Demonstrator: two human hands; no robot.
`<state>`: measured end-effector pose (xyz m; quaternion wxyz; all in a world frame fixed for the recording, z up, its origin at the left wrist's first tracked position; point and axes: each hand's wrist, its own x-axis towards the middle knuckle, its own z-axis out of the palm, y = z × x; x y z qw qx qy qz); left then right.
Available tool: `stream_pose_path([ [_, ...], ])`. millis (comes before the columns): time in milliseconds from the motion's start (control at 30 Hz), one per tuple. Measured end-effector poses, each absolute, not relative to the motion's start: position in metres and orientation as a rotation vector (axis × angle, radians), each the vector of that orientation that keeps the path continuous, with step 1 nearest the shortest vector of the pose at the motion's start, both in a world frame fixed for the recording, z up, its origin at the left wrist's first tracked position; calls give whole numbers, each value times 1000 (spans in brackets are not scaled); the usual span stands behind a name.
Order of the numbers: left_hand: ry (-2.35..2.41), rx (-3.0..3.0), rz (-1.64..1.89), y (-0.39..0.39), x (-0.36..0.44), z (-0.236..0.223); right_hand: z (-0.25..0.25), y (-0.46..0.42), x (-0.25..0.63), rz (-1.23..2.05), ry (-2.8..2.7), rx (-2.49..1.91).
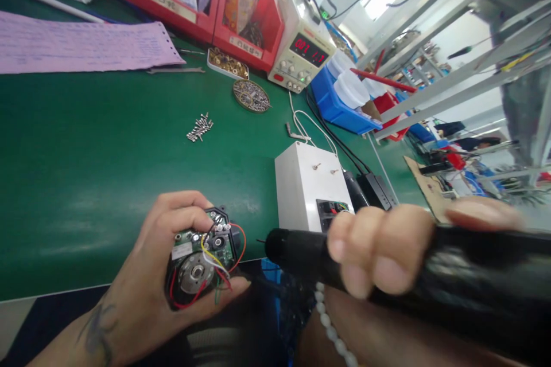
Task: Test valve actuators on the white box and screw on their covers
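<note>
My left hand (163,258) is closed round a small motor assembly (202,258) near the table's front edge. Its open side shows a green circuit board, a round metal motor and thin red, yellow, white, black and green wires. My right hand (383,246) grips a black electric screwdriver (301,249), held level with its thin bit pointing left toward the assembly. A gap separates the bit from the assembly. Beyond the left hand, a small pile of screws (200,128) lies on the green table (107,143).
A white box (301,183) with two switches stands just beyond the screwdriver. Farther back are a round dish of screws (252,96), a tray of brass parts (228,63), red bins (172,6), a power supply (303,40), a blue bin (340,106) and a pink sheet (86,46).
</note>
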<state>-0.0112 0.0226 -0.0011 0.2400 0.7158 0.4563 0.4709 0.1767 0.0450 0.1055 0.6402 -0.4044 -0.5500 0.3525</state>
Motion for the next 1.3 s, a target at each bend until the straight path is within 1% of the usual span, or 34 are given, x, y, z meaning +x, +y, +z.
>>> stream_pose_path([
  [100,1242,1893,1295,22,-11,0,74,47,149,764,-1134,-860],
  [200,1235,1861,1296,22,-9,2,41,45,135,668,-1148,-1102],
  [300,1239,1839,1314,22,-6,3,27,45,134,717,-1206,-1367],
  [367,1226,1857,1323,22,-4,3,32,47,134,733,-1173,-1369],
  [533,1225,1849,1335,22,1,2,82,50,133,735,-1056,-872],
  [633,1220,1845,1350,23,2,3,101,47,131,791,-1088,-797],
  [767,1210,1843,1321,24,3,6,86,46,127,927,-1134,-681],
  [900,1199,1889,1301,23,4,8,69,51,122,931,-1164,-620],
  [1133,1241,1915,1323,23,8,11,73,68,108,869,-1048,-714],
  [1300,1264,1951,1310,24,8,8,72,80,109,1039,-977,-710],
])
